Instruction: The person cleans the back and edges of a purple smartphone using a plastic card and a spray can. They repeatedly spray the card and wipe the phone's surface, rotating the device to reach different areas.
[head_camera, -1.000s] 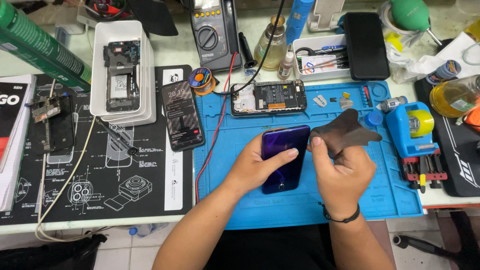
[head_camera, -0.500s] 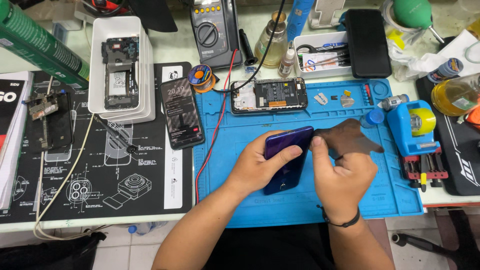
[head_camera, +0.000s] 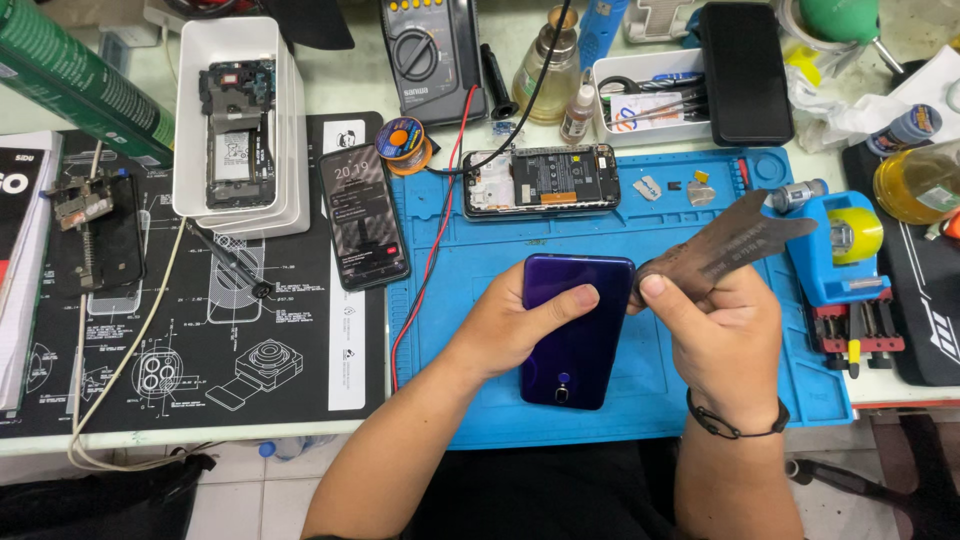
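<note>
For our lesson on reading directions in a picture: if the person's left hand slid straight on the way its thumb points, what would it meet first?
The left hand points right across the purple phone. Straight on, it would probably first meet the right hand at the phone's right edge, holding the thin metal pry tool.

the left hand (head_camera: 515, 325) grips a purple phone (head_camera: 572, 330) lying back-up on the blue work mat (head_camera: 480, 290), thumb across its upper part. the right hand (head_camera: 725, 335) pinches a thin metal pry sheet (head_camera: 735, 250) whose lower end meets the phone's upper right edge (whether it is under the cover cannot be told). behind them on the mat lies an opened phone (head_camera: 540, 180) with its board exposed; a lit phone (head_camera: 363, 215) sits to the left.
</note>
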